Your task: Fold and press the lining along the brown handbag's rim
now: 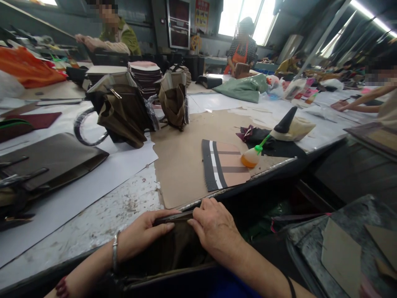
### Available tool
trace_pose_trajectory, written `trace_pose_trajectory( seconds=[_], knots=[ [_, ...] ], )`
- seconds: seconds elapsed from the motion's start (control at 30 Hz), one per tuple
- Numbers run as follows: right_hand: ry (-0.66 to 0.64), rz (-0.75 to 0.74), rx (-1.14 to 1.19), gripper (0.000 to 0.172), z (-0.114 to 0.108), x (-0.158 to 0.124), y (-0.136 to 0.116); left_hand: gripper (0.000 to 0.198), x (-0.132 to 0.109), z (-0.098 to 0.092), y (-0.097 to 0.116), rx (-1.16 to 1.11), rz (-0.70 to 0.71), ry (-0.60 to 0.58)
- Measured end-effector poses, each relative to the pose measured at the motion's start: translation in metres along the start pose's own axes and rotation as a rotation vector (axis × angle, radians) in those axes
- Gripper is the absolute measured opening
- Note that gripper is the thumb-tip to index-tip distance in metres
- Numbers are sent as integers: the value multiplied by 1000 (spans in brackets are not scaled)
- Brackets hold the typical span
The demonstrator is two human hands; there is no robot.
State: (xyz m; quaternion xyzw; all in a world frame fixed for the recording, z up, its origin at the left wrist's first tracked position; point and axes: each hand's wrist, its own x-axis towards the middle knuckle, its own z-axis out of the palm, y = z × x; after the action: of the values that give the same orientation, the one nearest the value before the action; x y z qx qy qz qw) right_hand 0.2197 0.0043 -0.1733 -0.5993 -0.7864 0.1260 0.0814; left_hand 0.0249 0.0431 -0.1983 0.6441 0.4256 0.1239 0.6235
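Dark-brown, open-mouthed bag body with an olive-brown lining (182,238): in the head view, this workpiece sits directly in front of the person, between the forearms and just below the near edge of the stained white worktable (133,198).

Left hand (141,231): nearly closed, fingers extended along the far side of the rim, thumb laid flat on the near side; the rim is clamped between them. Right hand (215,223): fingers curled, thumb and forefinger pinching the same rim just beside the left fingertips.

Recommended handling, as judged from this grip: hold the rim level and lightly taut between the two pinches. Align the edge layers before applying pressure, then press evenly with the thumbs. Avoid pulling hard, since the lining could pucker. Hold the work clear of the squat, green-nozzled bottle of amber liquid (252,156) at the right end of the striped, curved panel (229,161); a knock could spill it.
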Motion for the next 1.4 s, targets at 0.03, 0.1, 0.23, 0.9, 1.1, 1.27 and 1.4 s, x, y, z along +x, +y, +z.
trace_pose_trajectory(
  seconds=[0.03,0.1,0.23,0.9,1.1,1.27,1.4],
  knots=[
    [-10,2,-4,13,0,2,-1,37,0,-1,-2,-18,11,8],
    [-23,5,-6,14,0,6,-3,39,0,-4,-5,-49,31,9],
    [-27,9,5,14,2,10,-6,40,-1,-7,-7,-44,31,4],
    [-62,16,-28,17,5,20,-17,32,-6,-8,-13,155,24,175],
    [-67,-9,-51,19,7,22,-18,33,-6,-7,-14,89,3,205],
    [-64,-24,-84,19,8,23,-20,35,-8,-6,-12,34,-17,231],
    [-78,-24,-100,20,7,25,-22,38,-10,-6,-11,2,-32,230]
  ],
)
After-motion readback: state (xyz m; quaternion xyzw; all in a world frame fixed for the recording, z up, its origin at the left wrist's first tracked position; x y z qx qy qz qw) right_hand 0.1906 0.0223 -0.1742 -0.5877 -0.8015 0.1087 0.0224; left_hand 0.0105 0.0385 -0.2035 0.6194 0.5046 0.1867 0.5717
